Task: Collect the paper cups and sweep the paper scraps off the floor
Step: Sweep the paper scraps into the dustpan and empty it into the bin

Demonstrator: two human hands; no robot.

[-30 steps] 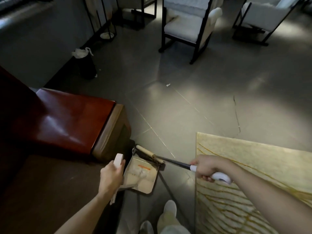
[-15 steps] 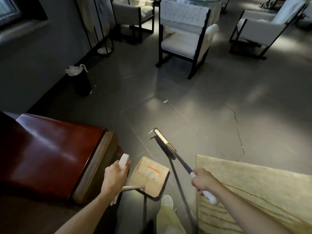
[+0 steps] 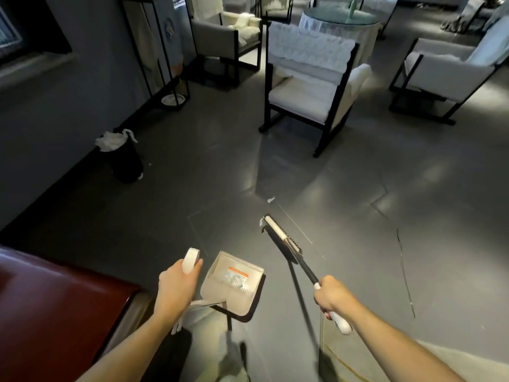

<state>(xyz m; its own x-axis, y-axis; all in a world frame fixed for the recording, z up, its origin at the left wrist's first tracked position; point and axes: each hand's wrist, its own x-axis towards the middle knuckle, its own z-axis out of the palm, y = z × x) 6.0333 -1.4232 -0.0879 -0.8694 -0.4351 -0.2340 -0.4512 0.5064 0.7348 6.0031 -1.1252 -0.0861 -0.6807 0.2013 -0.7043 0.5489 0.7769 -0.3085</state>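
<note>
Grey tiled floor [image 3: 192,188], dim light. Fingers of the left hand [image 3: 176,285] curl round the white handle of a beige plastic dustpan [image 3: 234,296], held near, centre. Pale paper scraps [image 3: 234,277] lie in its tray. Fingers of the right hand [image 3: 333,297] wrap round the white grip of a black-shafted broom [image 3: 281,238], whose head is low over the floor just beyond the dustpan. A small white paper scrap [image 3: 261,222] touches the head's far tip. A second scrap [image 3: 271,199] lies just beyond, apart.

Surroundings:
- red-brown glossy desk [image 3: 55,299], near left, beside the dustpan
- black waste bin with white liner [image 3: 121,158], far left by the wall
- white-cushioned black-framed armchair [image 3: 311,86], far, directly beyond the scraps
- pale yellow rug [image 3: 358,354], near right, under the right forearm
</note>
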